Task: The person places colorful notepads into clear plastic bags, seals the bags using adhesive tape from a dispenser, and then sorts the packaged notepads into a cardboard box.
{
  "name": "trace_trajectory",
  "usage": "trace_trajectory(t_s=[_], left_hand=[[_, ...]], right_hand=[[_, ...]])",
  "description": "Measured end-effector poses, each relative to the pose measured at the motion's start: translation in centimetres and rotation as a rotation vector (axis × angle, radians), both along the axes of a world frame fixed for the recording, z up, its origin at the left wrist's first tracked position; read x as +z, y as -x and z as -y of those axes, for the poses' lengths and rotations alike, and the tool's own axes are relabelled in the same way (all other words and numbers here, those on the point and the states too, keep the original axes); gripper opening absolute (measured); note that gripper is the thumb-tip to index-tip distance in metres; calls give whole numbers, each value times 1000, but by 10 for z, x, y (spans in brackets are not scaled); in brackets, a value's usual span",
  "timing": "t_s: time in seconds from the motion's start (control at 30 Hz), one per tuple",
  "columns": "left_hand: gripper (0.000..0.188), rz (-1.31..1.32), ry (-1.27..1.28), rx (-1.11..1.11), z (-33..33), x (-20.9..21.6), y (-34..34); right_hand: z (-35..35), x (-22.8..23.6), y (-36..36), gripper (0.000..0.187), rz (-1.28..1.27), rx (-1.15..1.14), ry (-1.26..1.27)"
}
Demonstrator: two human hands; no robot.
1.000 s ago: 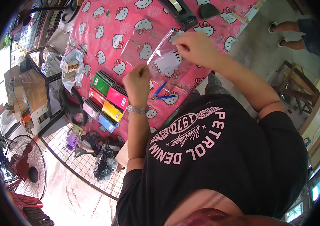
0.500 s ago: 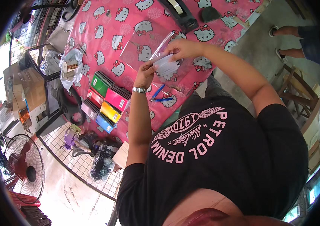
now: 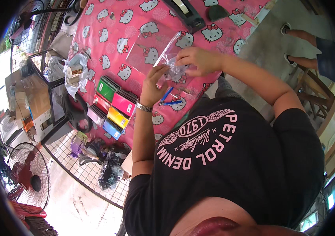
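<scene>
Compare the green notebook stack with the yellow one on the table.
The green notebook stack lies at the far end of the row, away from the person; the yellow notebook stack lies nearer the table's near edge. The green one has a small white label on its cover; on the yellow one no label shows clearly. Both are spiral-bound, lie flat on the pink patterned cloth, and are touched by neither hand.

Coloured notebooks stacked on pink tablecloth; red fan on floor

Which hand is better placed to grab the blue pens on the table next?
Left, probably. The left hand sits right above the blue pens, only touching the clear plastic bag. The right hand pinches that bag, farther away.
</scene>
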State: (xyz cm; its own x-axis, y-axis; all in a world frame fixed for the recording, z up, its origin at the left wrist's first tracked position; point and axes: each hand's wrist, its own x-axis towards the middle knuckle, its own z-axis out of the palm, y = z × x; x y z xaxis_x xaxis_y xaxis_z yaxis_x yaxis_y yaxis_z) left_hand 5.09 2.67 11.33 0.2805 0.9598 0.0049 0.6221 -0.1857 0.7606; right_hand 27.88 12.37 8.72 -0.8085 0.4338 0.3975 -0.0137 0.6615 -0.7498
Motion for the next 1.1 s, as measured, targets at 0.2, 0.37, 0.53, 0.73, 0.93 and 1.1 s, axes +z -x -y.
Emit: trace_trajectory(t_s=[0.2, 0.37, 0.53, 0.73, 0.93, 1.1], left_hand=[[34, -101, -213, 131, 11, -32, -14], [17, 20, -28, 459, 11, -40, -25], [19, -126, 64, 578, 4, -39, -25], [19, -401, 170, 375, -19, -8, -31], [39, -100, 292, 411, -26, -18, -13], [42, -84, 238, 343, -24, -28, -3]], right_hand=[[28, -12, 12, 23, 181, -216, -354], [41, -18, 28, 16, 238, -526, -35], [29, -22, 36, 17, 268, -578, -40], [-94, -56, -26, 25, 289, -1062, 222], [-86, -78, -31, 21, -63, -852, 759], [-28, -101, -56, 12, -268, -546, 1505]])
